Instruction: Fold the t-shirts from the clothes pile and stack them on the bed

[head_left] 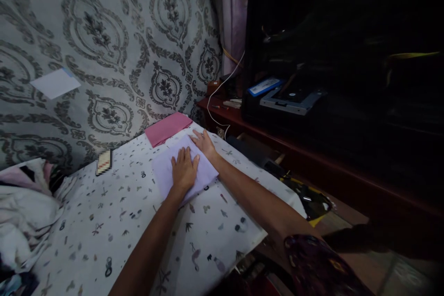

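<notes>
A folded lavender cloth lies flat on the white printed sheet covering the table. My left hand rests palm down on top of it, fingers spread. At the cloth's far right edge is my right hand, its fingers apart and touching the edge. Just beyond, against the wall side, sits a folded pink cloth.
Crumpled clothes are heaped at the left. A small blurred card-like item stands near the wall edge. On the right, a dark red shelf holds a white cable and a blue-edged object.
</notes>
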`<action>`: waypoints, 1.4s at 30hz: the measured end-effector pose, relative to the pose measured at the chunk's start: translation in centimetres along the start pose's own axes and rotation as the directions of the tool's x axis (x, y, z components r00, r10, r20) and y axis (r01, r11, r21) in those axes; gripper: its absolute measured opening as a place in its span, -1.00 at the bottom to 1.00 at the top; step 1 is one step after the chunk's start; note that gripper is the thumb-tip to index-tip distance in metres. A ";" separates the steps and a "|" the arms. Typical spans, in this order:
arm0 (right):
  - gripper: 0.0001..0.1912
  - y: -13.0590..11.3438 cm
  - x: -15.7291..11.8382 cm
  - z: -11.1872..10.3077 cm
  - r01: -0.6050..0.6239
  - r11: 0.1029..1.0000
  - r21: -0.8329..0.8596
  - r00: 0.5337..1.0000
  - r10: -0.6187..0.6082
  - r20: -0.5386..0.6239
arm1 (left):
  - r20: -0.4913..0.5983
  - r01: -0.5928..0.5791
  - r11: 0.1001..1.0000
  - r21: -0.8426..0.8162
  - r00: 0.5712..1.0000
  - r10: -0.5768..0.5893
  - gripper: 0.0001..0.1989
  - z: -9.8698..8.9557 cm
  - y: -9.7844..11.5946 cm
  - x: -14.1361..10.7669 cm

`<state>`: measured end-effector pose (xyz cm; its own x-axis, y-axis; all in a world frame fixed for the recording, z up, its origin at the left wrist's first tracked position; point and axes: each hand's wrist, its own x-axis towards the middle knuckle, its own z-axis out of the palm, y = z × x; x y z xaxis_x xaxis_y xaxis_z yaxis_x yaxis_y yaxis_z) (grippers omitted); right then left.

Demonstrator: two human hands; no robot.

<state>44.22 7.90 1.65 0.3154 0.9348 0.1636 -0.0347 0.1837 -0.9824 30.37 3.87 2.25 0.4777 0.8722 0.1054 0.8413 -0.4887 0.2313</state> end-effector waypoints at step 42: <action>-0.42 2.3 -2.3 4.7 0.340 0.440 -0.831 0.924 0.010 0.383 | 0.228 -0.078 0.752 -0.654 0.928 0.295 -0.69 -4.7 -19.7 8.1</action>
<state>38.97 7.63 -0.55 -0.0723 0.9818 0.1755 0.8802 0.1455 -0.4517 16.45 20.69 3.05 0.7489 0.6605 -0.0546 0.4299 -0.4214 0.7985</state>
